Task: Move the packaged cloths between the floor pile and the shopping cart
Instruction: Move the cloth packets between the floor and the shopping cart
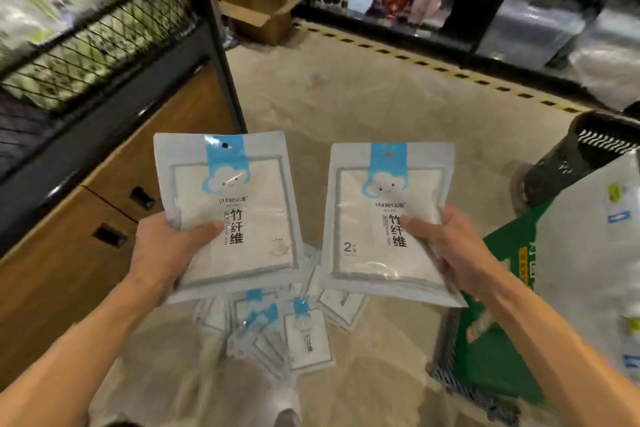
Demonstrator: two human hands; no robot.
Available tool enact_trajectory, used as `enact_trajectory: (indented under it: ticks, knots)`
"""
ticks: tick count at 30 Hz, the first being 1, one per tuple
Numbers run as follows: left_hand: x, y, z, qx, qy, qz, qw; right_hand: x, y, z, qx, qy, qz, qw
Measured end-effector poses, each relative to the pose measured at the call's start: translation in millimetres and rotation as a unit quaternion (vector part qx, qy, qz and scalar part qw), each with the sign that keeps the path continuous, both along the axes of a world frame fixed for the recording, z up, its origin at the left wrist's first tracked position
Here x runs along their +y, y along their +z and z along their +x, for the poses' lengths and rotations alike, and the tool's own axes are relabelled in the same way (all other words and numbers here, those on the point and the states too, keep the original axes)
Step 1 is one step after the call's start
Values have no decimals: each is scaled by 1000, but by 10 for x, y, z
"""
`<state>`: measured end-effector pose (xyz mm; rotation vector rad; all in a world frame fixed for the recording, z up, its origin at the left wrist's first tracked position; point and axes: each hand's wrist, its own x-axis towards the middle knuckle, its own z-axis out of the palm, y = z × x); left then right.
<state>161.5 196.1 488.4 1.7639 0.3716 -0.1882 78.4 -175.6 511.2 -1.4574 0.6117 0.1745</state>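
Observation:
My left hand [162, 246] grips a white packaged cloth [239, 191] with a blue cloud label, thumb on its front. My right hand [450, 246] grips a second, matching packaged cloth [377, 239] the same way. Both packs are held upright above the floor, side by side. Below them lies the floor pile [277, 326] of several more such packs, partly hidden by the held ones. The shopping cart [457, 374] stands at the lower right, its dark mesh wall showing, with a green package [495, 340] and large white packs inside.
A wooden cabinet [69, 263] with a black wire-fronted shelf above it runs along the left. An open cardboard box [259, 7] sits on the floor at the back. Dark shelving lines the far side behind a yellow-black floor stripe. A black basket [571, 163] stands at right.

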Motion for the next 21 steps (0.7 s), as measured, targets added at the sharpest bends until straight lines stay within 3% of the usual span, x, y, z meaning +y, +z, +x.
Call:
enact_trajectory:
  ticks: [11,21]
  knots:
    - [1103,2548,-421,-48,46,23,998,1033,2220,322,-62,92,-48,993]
    - [2084,3580,-1359,-80,118,16,990,2118,3402,379,-129,243,-4,961]
